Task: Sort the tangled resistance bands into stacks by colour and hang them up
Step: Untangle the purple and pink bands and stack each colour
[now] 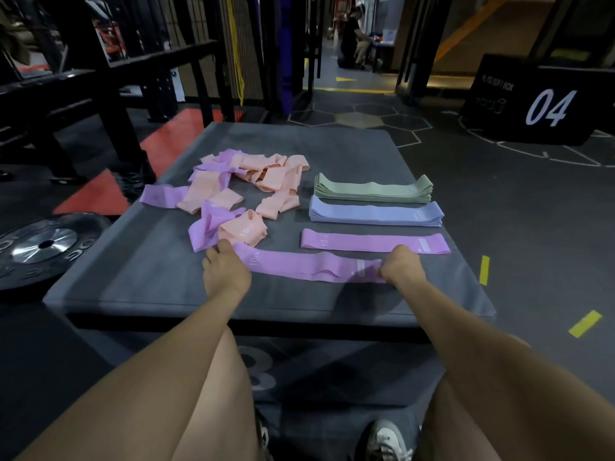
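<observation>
A purple band (309, 266) is stretched flat between my two hands on the grey padded box (139, 281). My left hand (224, 267) grips its left end and my right hand (404, 266) grips its right end. Just beyond it lies one flat purple band (374, 242). Farther back sit a blue stack (376, 214) and a green stack (374, 189). To the left, a tangled heap of peach bands (263, 176) and purple bands (208, 224) spreads over the box top.
A black weight plate (43, 246) lies on the floor at the left. A black rack (109, 81) stands behind it. A black plyo box marked 04 (539, 104) stands at the back right. A person (352, 38) sits far off. My shoe (387, 440) shows below.
</observation>
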Demonstrator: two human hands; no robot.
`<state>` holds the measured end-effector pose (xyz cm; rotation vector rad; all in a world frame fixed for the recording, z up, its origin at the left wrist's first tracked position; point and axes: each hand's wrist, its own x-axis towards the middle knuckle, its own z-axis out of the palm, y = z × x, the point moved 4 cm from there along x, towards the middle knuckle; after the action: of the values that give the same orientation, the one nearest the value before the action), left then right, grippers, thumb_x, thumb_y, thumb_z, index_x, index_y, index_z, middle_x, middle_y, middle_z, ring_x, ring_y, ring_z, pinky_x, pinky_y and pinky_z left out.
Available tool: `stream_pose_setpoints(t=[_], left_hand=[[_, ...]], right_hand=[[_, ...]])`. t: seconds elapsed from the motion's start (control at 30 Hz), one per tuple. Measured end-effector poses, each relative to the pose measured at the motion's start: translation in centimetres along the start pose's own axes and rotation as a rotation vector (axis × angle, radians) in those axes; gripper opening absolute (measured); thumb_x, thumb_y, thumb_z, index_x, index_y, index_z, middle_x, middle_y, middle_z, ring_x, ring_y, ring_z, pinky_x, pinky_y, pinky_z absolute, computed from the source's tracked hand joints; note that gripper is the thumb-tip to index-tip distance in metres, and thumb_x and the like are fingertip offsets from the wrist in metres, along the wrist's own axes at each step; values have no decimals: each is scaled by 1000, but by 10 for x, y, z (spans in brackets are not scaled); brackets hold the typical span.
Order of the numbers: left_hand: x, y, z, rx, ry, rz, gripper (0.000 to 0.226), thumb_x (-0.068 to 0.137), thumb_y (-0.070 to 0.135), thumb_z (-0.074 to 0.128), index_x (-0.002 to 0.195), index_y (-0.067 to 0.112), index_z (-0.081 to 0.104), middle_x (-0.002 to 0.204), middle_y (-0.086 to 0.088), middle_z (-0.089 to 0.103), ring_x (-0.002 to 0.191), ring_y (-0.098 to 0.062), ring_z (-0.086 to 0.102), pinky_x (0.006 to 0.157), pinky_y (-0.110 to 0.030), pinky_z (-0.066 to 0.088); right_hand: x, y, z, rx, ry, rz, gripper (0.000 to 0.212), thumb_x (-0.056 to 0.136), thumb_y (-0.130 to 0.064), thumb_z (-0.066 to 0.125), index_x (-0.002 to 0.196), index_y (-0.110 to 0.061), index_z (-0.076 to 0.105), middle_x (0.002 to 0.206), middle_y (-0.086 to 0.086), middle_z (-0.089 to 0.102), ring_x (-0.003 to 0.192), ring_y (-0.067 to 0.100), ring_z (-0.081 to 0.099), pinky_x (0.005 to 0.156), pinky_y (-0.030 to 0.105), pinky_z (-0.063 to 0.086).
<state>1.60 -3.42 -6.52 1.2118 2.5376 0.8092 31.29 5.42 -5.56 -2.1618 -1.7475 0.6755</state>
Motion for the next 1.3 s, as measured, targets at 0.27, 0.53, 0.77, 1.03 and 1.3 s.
stream_pose_setpoints(t=[0.27,0.53,0.77,1.03,1.3], left_hand=[[17,-6,0,-124,-180,-64,30,91,21,52,115,3,59,115,-20,60,100,-37,57,75,-33,43],[17,20,-1,-74,-106,-9,31,96,16,41,119,0,54,122,-23,55,103,-37,53,72,-31,35],[25,69,0,-267,-26,-11,37,93,7,45,129,3,52,125,-20,57,110,-36,55,77,-31,38],[32,111,28,-310,-130,55,30,87,7,48,114,-1,58,112,-19,61,105,-34,53,73,-29,35],[24,114,59,-117,-220,60,14,87,9,49,98,7,58,93,-10,56,82,-26,48,68,-27,35]], right_hand=[[-3,-3,-4,61,-75,-5,23,88,-21,62,95,-2,53,101,19,59,94,31,58,68,28,41],[10,1,-27,254,-88,-72,17,76,-1,70,87,-10,61,66,7,52,58,18,46,57,24,42],[37,18,-58,359,-7,-45,35,72,0,74,105,-1,64,87,8,58,67,19,52,49,19,40],[75,51,-86,465,77,-5,21,71,9,73,79,-8,64,83,9,59,73,21,53,60,22,41],[92,73,-74,368,84,1,31,74,6,68,62,-19,54,80,8,62,77,20,55,70,24,39]])
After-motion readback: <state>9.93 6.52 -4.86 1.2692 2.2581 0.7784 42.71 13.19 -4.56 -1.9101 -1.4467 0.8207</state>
